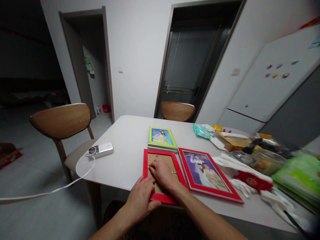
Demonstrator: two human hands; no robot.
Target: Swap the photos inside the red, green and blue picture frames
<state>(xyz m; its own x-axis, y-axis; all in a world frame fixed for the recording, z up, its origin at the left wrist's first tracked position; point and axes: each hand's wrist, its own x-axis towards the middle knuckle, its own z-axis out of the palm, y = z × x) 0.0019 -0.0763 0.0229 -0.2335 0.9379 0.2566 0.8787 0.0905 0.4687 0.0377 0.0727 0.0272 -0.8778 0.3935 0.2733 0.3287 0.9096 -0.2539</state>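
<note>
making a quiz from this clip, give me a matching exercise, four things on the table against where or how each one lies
Things:
1. red frame under the hands
2. red frame with photo
3. green frame
4. white power bank

Places or states:
A. face up, right of the hands
B. near the table's left edge, white cable attached
C. face down, brown backing showing
D. further back, towards the table's middle, picture up

Pairs: 1-C, 2-A, 3-D, 4-B

The left hand grips frame 1's near edge; the right hand rests on its backing.
</note>
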